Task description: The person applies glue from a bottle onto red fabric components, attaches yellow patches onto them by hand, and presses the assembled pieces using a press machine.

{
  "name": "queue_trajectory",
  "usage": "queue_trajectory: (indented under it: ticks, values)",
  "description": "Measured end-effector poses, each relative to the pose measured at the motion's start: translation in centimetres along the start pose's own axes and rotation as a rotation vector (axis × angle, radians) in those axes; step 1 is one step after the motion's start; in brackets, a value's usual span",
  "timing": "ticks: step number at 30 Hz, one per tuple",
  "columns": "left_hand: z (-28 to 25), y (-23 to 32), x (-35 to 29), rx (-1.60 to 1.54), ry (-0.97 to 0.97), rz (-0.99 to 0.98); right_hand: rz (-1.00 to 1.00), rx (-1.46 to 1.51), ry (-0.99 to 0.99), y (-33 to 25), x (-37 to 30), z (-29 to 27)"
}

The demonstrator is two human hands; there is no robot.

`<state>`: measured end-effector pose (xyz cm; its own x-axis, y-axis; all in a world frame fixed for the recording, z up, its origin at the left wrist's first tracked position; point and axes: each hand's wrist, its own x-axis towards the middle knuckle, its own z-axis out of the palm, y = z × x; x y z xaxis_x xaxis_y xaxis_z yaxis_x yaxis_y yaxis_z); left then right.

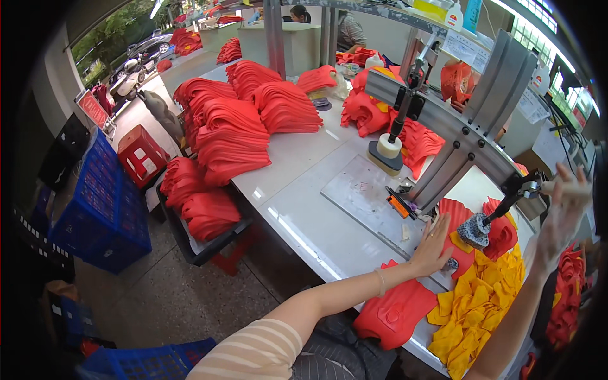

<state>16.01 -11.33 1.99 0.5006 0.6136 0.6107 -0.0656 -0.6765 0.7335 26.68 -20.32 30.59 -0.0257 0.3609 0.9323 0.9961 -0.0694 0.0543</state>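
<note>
My left hand (pixel 432 248) lies with its fingers stretched out on the near edge of a red moulded piece (pixel 464 256), which bears a yellow patch. Just above that piece hangs a speckled grey pad (pixel 474 232) on the black rod of a toggle press. Raised at the right, my right hand (pixel 560 202) closes round the press's lever handle (pixel 538 188); its fingers are partly blurred. Another red moulded piece (pixel 396 313) rests at the table's front edge, below my left forearm. Beside it spreads a heap of yellow cut pieces (pixel 478 310).
Tall stacks of red pieces (pixel 231 136) fill the table's far left. A second press with a cream pad (pixel 387 149) stands over a flat plate (pixel 354 190). A metal post (pixel 487 95) rises behind my hands. Blue crates (pixel 104 196) and a black tray (pixel 202 250) sit at the left.
</note>
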Motion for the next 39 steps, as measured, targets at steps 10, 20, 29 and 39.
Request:
queue_trajectory:
  ticks: [10, 20, 29, 39]
  values:
    - [0.6, -1.0, 5.4, -0.204, -0.208, -0.135, -0.072, -0.067, -0.255, -6.1, -7.0, -0.9]
    - [0.9, -0.8, 5.1, -0.277, -0.092, -0.128, -0.219, -0.037, -0.203, -2.1, -12.6, 5.1]
    - [-6.6, 0.2, -2.0, -0.148, -0.228, -0.149, 0.054, -0.018, -0.403, -9.1, -16.7, -1.4]
    - [-15.8, 6.4, -18.1, 0.285, -0.6, -0.215, 0.794, 0.196, -0.909, -17.4, -29.7, -6.9]
